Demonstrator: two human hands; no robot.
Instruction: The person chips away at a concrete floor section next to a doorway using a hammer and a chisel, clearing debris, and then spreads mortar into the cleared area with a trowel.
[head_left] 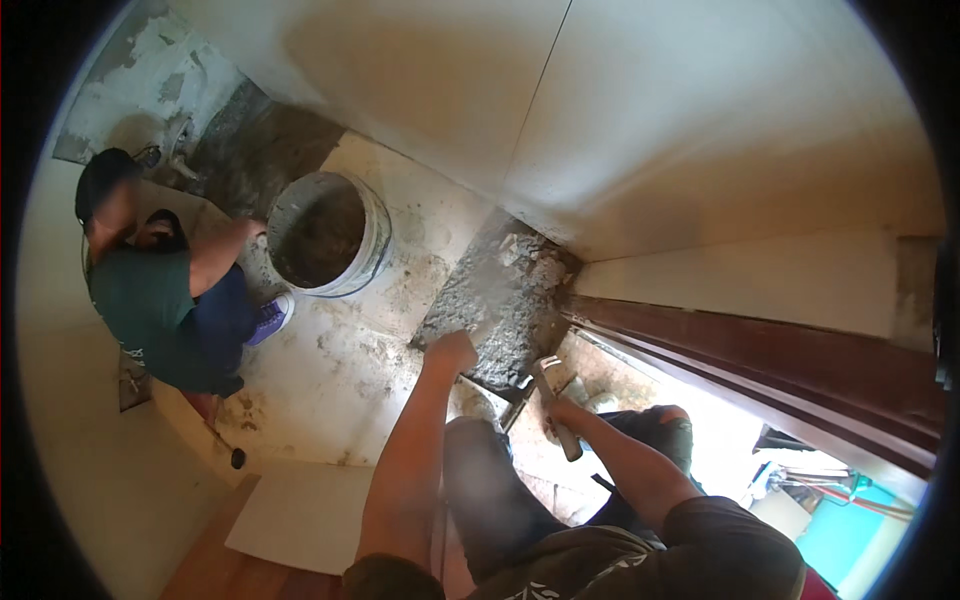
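Observation:
My left hand (452, 352) is closed in a fist over the near edge of a rough grey mortar patch (500, 295) in the tiled floor. Whatever those fingers hold, if anything, is blurred and I cannot make it out. In my right hand (568, 414) is a hammer (549, 378), its head pointing toward the mortar and its handle end jutting out below the fist. A dark-edged tile corner (480, 400) lies between my hands, next to the patch. My knees are bent beneath my forearms.
A co-worker (150, 290) crouches at the left, one hand by the rim of a large mortar-smeared bucket (375, 250). Pale wall panels (700, 120) rise beyond the patch. A dark red door sill or frame (740, 350) runs along the right. A white board (300, 515) lies at the lower left.

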